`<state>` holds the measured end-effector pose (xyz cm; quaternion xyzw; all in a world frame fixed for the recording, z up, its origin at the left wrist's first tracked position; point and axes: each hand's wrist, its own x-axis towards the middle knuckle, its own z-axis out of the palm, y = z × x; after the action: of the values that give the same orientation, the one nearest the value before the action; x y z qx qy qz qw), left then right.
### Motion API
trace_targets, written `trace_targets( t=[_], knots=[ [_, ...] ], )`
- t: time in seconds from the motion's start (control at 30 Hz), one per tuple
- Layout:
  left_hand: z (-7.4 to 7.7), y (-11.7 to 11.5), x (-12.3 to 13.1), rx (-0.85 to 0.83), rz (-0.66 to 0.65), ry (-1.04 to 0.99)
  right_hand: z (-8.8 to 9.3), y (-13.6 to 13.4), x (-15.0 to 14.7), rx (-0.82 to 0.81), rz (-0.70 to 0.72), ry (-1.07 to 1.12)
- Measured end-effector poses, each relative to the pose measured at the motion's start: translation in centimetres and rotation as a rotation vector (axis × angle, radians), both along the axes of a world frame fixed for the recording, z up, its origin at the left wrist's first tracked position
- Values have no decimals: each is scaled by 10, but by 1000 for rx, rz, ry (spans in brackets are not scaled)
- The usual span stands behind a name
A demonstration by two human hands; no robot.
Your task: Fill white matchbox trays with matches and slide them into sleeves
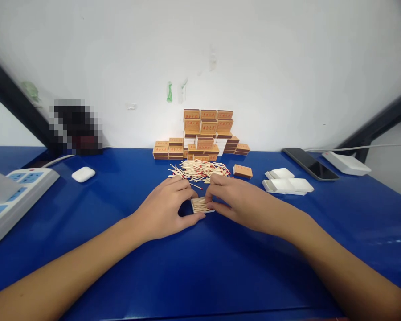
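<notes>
A small white matchbox tray (203, 211) lies on the blue table in front of me, with a layer of matches (199, 204) in it. My left hand (169, 205) grips the tray's left end between thumb and fingers. From the right, my right hand (235, 198) reaches over the tray, its fingers pinched together at the matches inside; whether a match is between the fingertips is hidden. Just beyond both hands lies a loose heap of red-tipped matches (202, 170). One closed matchbox (243, 171) sits to the right of the heap.
Stacked matchboxes (208, 127) stand against the wall behind the heap. White empty trays (287, 185), a phone (310, 164) and a white device (346, 163) are at right. At left are a power strip (36, 191) and a white earbud case (83, 174).
</notes>
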<state>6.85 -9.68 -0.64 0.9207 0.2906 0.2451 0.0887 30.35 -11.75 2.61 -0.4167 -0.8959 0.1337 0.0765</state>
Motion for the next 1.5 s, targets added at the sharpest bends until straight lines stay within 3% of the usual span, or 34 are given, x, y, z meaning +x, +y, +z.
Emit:
trace_targets(
  t=[0.4, 0.53, 0.93, 1.33, 1.5],
  knots=[
    [0, 1, 0, -15, 9, 7, 2, 0, 0, -16, -43, -69],
    [0, 0, 0, 1, 4, 2, -1, 0, -3, 63, -37, -15],
    [-3, -3, 0, 16, 6, 2, -4, -1, -13, -61, 15, 93],
    [-1, -1, 1, 24, -8, -21, 1, -2, -4, 11, 15, 91],
    [0, 0, -1, -34, 8, 17, 1, -2, -8, -117, 65, 153]
  ],
)
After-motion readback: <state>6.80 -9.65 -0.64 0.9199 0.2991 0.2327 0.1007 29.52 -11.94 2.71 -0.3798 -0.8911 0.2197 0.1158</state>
